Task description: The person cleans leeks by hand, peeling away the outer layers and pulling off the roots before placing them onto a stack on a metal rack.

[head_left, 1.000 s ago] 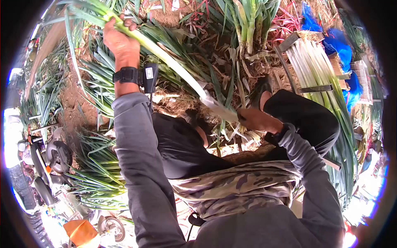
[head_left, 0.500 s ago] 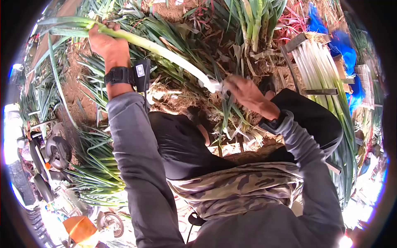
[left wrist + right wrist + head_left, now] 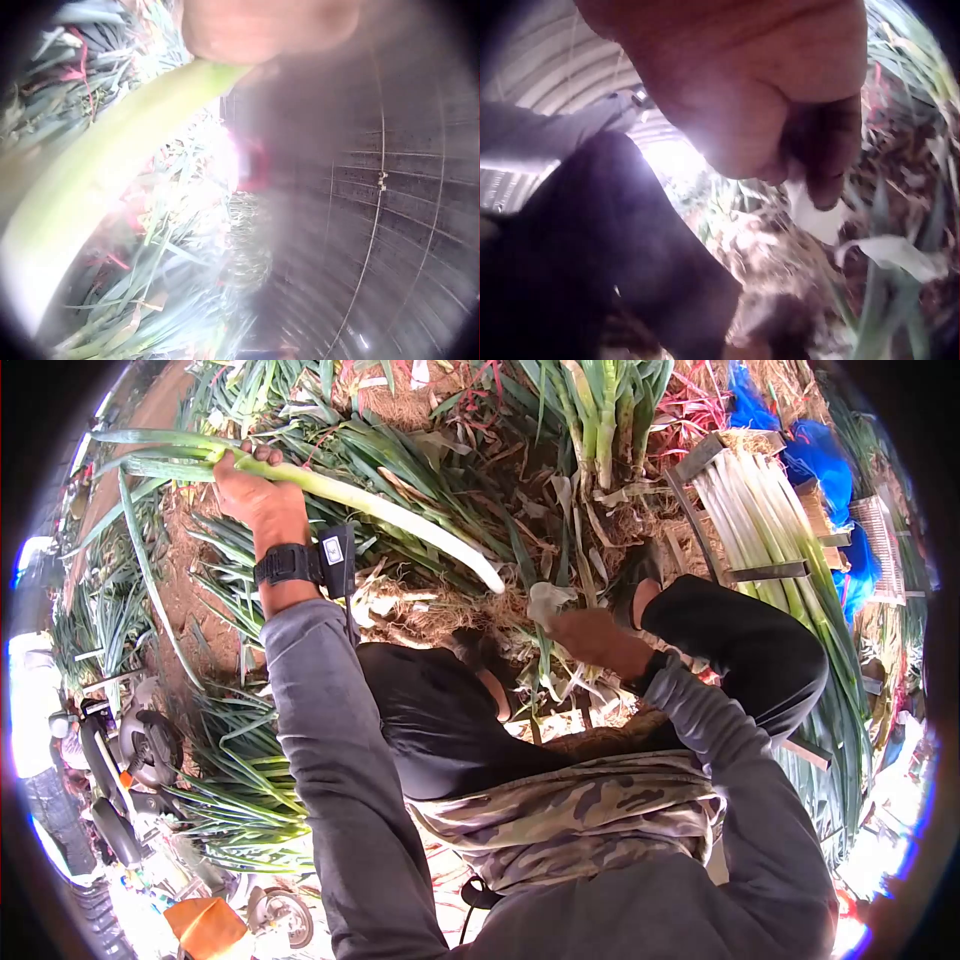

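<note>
My left hand (image 3: 262, 490) grips a leek (image 3: 400, 518) near its green leaves, at the upper left of the head view. The leek's smooth white end slants down to the right, a short gap from my right hand (image 3: 600, 640). That hand pinches a crumpled piece of white leek skin (image 3: 548, 603). In the right wrist view, the pale skin (image 3: 817, 217) hangs below curled fingers. The left wrist view has the leek's thick stalk (image 3: 112, 142) curving down from the hand, whose fingers are partly cut off by the frame.
Bundled white leeks (image 3: 750, 510) lie in a frame at the right, by blue plastic (image 3: 820, 465). More leeks (image 3: 605, 420) stand at the top, and leafy heaps (image 3: 245, 800) lie at the left. Roots and peelings cover the ground between the knees. Motorbikes (image 3: 140, 730) are farther left.
The right hand pulled a long white strip off the leek's end, reached back to that end, then drew away with the crumpled skin. The left hand moved slightly left and down with the leek.
</note>
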Motion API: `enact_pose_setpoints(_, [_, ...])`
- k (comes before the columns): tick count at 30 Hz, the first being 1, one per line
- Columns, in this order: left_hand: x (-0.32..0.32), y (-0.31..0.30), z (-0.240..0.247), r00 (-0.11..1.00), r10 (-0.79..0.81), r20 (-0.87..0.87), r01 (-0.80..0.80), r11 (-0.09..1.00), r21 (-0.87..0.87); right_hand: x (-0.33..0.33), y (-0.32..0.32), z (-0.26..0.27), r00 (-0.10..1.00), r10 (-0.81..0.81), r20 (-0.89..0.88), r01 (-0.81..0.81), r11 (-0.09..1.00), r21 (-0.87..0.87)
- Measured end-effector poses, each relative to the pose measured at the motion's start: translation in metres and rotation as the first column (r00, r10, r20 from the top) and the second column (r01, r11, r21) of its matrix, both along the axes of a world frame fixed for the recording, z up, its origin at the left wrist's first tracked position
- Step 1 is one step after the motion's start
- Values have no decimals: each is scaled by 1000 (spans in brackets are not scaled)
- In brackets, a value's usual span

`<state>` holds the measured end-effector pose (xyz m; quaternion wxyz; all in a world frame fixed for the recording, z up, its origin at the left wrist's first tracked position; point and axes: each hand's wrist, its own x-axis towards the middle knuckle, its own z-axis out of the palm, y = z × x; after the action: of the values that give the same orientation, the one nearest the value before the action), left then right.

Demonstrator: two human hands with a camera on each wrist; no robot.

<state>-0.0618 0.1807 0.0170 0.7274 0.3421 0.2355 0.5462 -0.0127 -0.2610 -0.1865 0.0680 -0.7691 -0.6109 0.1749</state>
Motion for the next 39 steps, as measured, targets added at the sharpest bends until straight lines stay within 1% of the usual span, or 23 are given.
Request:
enact_pose_setpoints(1, [-2, 13, -9, 1000, -2, 2, 2, 1000, -7, 13, -8, -12, 995, -13, -99, -8, 978, -208])
enact_pose_setpoints(2, [-9, 38, -21, 970, -220, 101, 219, 976, 17, 18, -11, -13, 983, -53, -175, 11, 973, -233])
enact_pose_setpoints(3, [-11, 38, -22, 957, -257, 134, 258, 966, 11, 23, -13, -14, 964, -98, -247, 32, 966, -258])
enact_pose_setpoints(5, [-17, 36, -17, 923, -320, 213, 325, 946, 15, 45, -4, 26, 930, -142, -339, 173, 983, 62])
enact_pose_setpoints(6, [-19, 37, -18, 914, -335, 228, 337, 941, 30, 52, 7, 40, 927, -169, -334, 225, 964, 139])
enact_pose_setpoints(7, [-20, 44, -22, 855, -400, 329, 417, 908, 20, 55, 21, 54, 923, -196, -332, 277, 937, 215])
enact_pose_setpoints(8, [-22, 47, -23, 833, -412, 369, 452, 892, -25, 57, 32, 74, 841, -172, -513, 328, 916, 230])
enact_pose_setpoints(10, [-24, 51, -31, 768, -454, 452, 531, 846, -53, 56, 51, 115, 577, -82, -813, 433, 874, 220])
enact_pose_setpoints(13, [-25, 47, -33, 683, -491, 541, 604, 796, -40, 44, 60, 144, 389, 75, -918, 314, 926, 209])
enact_pose_setpoints(14, [-24, 46, -31, 679, -493, 545, 608, 793, -39, 42, 66, 133, 519, 80, -851, 246, 940, 238])
enact_pose_setpoints(15, [-23, 37, -24, 745, -407, 528, 538, 835, -114, 41, 67, 149, 608, 81, -790, 134, 970, 203])
enact_pose_setpoints(17, [-24, 48, -28, 699, -458, 549, 606, 787, -114, 34, 66, 121, 724, 240, -647, 164, 851, 499])
enact_pose_setpoints(20, [-27, 47, -26, 673, -445, 591, 642, 748, -168, 44, 46, 123, 550, 155, -821, 292, 885, 362])
enact_pose_setpoints(22, [-30, 60, -39, 751, -431, 500, 550, 827, -114, 54, 24, 106, 537, 20, -844, 399, 875, 274])
enact_pose_setpoints(24, [-31, 53, -35, 874, -344, 344, 388, 919, -67, 63, -3, 69, 377, 15, -926, 513, 829, 222])
enact_pose_setpoints(25, [-32, 58, -36, 891, -320, 324, 357, 932, -62, 66, -18, 41, 217, 84, -973, 570, 798, 196])
enact_pose_setpoints(27, [-36, 71, -43, 924, -267, 275, 293, 954, -60, 66, -24, 37, 158, -107, -982, 596, 803, 8])
enact_pose_setpoints(29, [-37, 65, -39, 968, -157, 194, 168, 985, -41, 73, -23, 77, 378, -574, -726, 600, 750, -279])
enact_pose_setpoints(31, [-41, 61, -37, 987, -61, 145, 67, 997, -37, 77, -22, 67, 798, -362, -482, 465, 878, 112])
enact_pose_setpoints(32, [-40, 61, -37, 991, -16, 134, 21, 999, -38, 75, -22, 57, 927, -241, -289, 321, 908, 270])
enact_pose_setpoints(34, [-37, 58, -37, 996, 83, 31, -83, 997, 0, 63, -13, 85, 966, -229, -117, 249, 948, 197])
enact_pose_setpoints(37, [-31, 44, -28, 989, 144, 18, -143, 988, -55, 64, 24, 111, 937, -348, -18, 349, 934, 75])
enact_pose_setpoints(39, [-29, 41, -26, 985, 170, 4, -169, 984, -61, 58, 43, 114, 934, -335, -122, 353, 916, 192])
